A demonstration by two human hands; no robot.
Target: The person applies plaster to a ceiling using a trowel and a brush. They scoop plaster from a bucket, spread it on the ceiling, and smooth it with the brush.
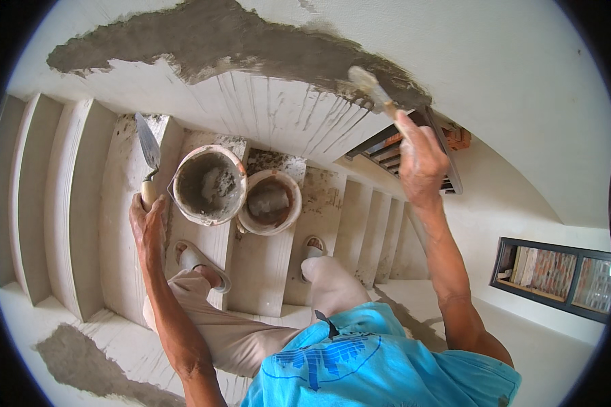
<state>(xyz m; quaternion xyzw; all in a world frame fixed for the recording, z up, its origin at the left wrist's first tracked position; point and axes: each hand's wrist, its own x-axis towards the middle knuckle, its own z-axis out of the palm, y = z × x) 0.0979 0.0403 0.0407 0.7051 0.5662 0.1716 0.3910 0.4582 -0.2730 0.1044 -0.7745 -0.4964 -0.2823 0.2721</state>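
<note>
My right hand (pixel 422 159) is closed round the handle of a brush (pixel 370 85), whose pale bristles lie over a patch of wet grey mortar (pixel 210 34) on the white wall. Dark drips run down the wall below that patch. In my left hand (pixel 148 220) is a pointing trowel (pixel 148 146), gripped by its wooden handle with the blade pointing away from me. Right of the trowel, a bucket (pixel 209 186) of grey mortar stands on a stair. Beside it is a smaller bucket (pixel 271 202) with brownish, watery contents.
Stairs (pixel 81 203) run from left to right beneath me, spattered with mortar near the wall. My sandalled feet stand on different steps. A dark railing (pixel 387 152) lies beyond my right hand, and a dark-framed window (pixel 550 275) is at the right. Another mortar patch (pixel 88 359) marks the lower left.
</note>
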